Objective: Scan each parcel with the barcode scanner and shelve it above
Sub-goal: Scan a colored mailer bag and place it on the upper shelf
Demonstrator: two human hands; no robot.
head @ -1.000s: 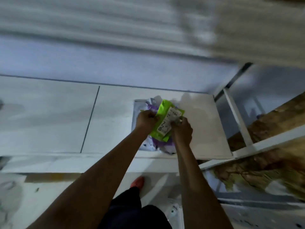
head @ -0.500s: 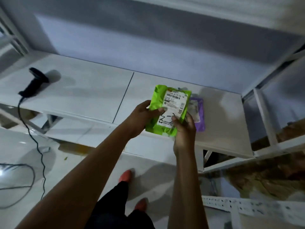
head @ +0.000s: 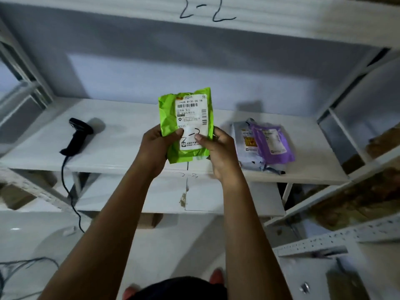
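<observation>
White shelving (head: 121,152) is set against a pale wall (head: 151,79); "2-2" is handwritten on the upper shelf (head: 292,24); a glossy floor (head: 32,239) is seen below.

Grey parcel (head: 239,135) half hidden under purple parcel (head: 275,146); fine print on label (head: 191,113) of green parcel (head: 168,120) illegibly small.

A white lower board (head: 227,200) runs across the middle, with a brownish stain (head: 183,200) beside its seam. A cardboard box (head: 149,220) shows under its front edge. Thin grey cables (head: 26,265) loop on the pale floor (head: 168,245) at left. A perforated metal rail (head: 324,241) crosses the right, below a mottled brown surface (head: 357,202). 2 reddish shoe tips (head: 216,276) show at the bottom.
</observation>
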